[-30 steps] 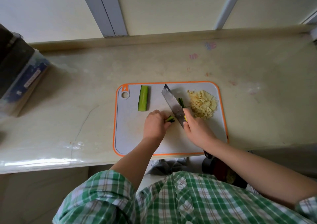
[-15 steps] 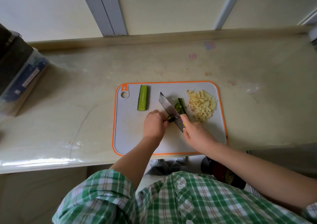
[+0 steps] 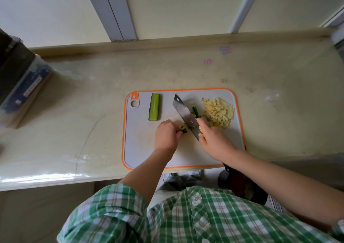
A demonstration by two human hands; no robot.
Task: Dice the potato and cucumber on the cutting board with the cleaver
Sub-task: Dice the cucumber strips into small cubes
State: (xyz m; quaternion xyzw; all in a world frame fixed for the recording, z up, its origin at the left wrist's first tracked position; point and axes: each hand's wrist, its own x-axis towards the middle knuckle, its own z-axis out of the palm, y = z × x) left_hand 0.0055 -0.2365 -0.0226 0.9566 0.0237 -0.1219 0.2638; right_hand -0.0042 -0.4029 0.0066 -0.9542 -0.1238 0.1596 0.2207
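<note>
A grey cutting board (image 3: 149, 153) with an orange rim lies on the counter. My right hand (image 3: 214, 140) grips the cleaver (image 3: 186, 115), whose blade slants across the board's middle. My left hand (image 3: 166, 135) pinches a bundle of cucumber strips (image 3: 184, 129) just left of the blade. More cut cucumber (image 3: 195, 110) peeks out behind the blade on its right. A long cucumber piece (image 3: 154, 109) lies at the board's upper left. Diced potato (image 3: 218, 114) is heaped at the upper right.
The board sits near the front edge of a pale stone counter (image 3: 74, 112). A dark container with a blue label (image 3: 20, 86) stands at the far left. A wall with grey frames rises behind the counter. Below the edge, dark round items (image 3: 243, 186) sit by my right forearm.
The cleaver dropped and shifted left into the strips half a second ago, then rose and moved back right. My left hand stayed on the strips.
</note>
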